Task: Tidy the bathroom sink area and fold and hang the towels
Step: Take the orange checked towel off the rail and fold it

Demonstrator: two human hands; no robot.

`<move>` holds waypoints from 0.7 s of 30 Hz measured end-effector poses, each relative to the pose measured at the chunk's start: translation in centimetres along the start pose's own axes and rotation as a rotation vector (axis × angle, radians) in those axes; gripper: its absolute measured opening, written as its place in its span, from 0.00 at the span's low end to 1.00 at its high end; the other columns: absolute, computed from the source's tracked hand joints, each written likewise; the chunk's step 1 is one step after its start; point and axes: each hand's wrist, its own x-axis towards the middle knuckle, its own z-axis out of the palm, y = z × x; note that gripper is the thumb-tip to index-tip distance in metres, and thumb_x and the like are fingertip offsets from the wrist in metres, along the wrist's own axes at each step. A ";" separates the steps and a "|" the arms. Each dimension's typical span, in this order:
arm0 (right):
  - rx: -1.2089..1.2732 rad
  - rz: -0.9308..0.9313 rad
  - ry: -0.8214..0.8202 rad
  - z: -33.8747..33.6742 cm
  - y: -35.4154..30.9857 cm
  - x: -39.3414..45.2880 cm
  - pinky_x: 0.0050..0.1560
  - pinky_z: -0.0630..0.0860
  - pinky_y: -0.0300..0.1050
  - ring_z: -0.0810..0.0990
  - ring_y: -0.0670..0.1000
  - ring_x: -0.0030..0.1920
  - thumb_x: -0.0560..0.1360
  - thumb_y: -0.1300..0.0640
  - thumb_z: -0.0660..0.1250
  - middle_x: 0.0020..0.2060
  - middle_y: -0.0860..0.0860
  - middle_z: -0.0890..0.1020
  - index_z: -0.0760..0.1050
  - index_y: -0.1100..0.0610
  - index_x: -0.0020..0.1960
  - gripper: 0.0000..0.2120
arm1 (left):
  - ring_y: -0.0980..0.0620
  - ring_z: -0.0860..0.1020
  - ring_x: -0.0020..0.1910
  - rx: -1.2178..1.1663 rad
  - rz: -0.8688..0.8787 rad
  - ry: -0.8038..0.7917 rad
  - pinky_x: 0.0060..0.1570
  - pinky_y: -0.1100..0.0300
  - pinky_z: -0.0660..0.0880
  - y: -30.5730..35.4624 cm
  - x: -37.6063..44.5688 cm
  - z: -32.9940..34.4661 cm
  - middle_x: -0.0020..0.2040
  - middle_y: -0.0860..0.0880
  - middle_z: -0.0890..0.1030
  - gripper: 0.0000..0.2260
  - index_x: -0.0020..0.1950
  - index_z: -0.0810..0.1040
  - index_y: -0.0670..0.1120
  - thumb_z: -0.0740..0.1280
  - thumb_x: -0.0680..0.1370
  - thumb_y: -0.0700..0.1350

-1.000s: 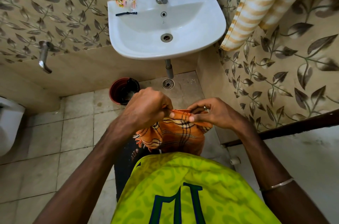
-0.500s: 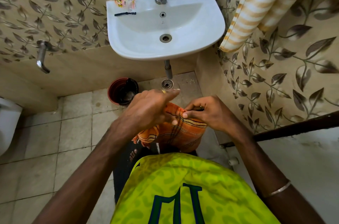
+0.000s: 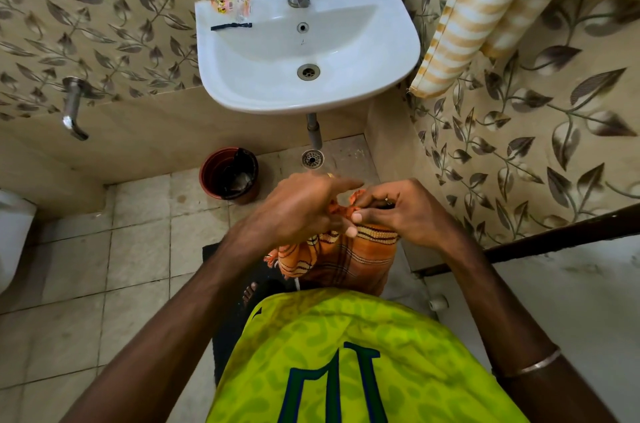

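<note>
An orange towel (image 3: 349, 258) with dark and cream stripes hangs folded in front of my body. My left hand (image 3: 301, 208) and my right hand (image 3: 405, 211) meet at its top edge and both pinch the cloth, fingertips close together. The towel's upper edge is mostly hidden under my hands. A white sink (image 3: 308, 48) is fixed to the wall ahead, with a black comb (image 3: 231, 26) and small sachets (image 3: 233, 3) on its left rim. A yellow-and-white striped towel (image 3: 474, 7) hangs on the wall at the upper right.
A dark red bin (image 3: 230, 175) stands on the tiled floor under the sink, beside a floor drain (image 3: 312, 158). A wall tap (image 3: 72, 111) juts out at left, and a white toilet (image 3: 10, 242) shows at the left edge. A dark door edge (image 3: 554, 242) runs at right.
My hands have drawn closer together at the towel's top edge and bunched it. The towel hangs narrower, more of it covered by my hands.
</note>
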 end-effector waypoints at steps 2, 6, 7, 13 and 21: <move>-0.028 -0.004 -0.013 -0.2 -0.2 0.0 0.46 0.82 0.39 0.86 0.43 0.46 0.74 0.57 0.76 0.44 0.45 0.88 0.85 0.45 0.47 0.07 | 0.53 0.81 0.57 -0.058 0.036 -0.010 0.55 0.52 0.79 0.3 0.2 0.3 0.64 0.53 0.81 0.30 0.74 0.69 0.57 0.73 0.74 0.58; -0.029 -0.006 -0.016 -0.4 -0.1 -0.1 0.48 0.83 0.43 0.86 0.44 0.47 0.74 0.57 0.76 0.45 0.45 0.88 0.87 0.49 0.49 0.06 | 0.54 0.83 0.48 -0.043 0.018 0.028 0.44 0.55 0.80 0.1 0.2 0.2 0.52 0.53 0.85 0.19 0.62 0.80 0.55 0.73 0.73 0.58; -0.018 -0.006 -0.019 -0.4 0.0 -0.2 0.49 0.84 0.45 0.87 0.45 0.47 0.74 0.58 0.76 0.45 0.46 0.88 0.87 0.51 0.50 0.06 | 0.54 0.82 0.47 -0.036 0.008 0.037 0.43 0.55 0.80 0.1 0.2 0.1 0.50 0.53 0.85 0.18 0.59 0.82 0.54 0.73 0.73 0.58; -0.008 0.071 -0.080 -0.7 0.6 0.2 0.51 0.84 0.56 0.87 0.47 0.49 0.75 0.51 0.76 0.47 0.47 0.88 0.86 0.49 0.52 0.07 | 0.53 0.82 0.45 0.116 0.017 0.117 0.41 0.55 0.79 0.4 0.1 0.0 0.46 0.53 0.85 0.11 0.53 0.84 0.53 0.71 0.76 0.57; -0.081 0.156 -0.161 -1.4 1.3 0.5 0.50 0.81 0.42 0.84 0.41 0.51 0.73 0.48 0.77 0.52 0.45 0.85 0.84 0.45 0.53 0.10 | 0.51 0.80 0.44 0.218 0.017 0.076 0.38 0.57 0.74 -0.4 -1.0 -0.7 0.45 0.52 0.82 0.12 0.53 0.81 0.52 0.65 0.79 0.59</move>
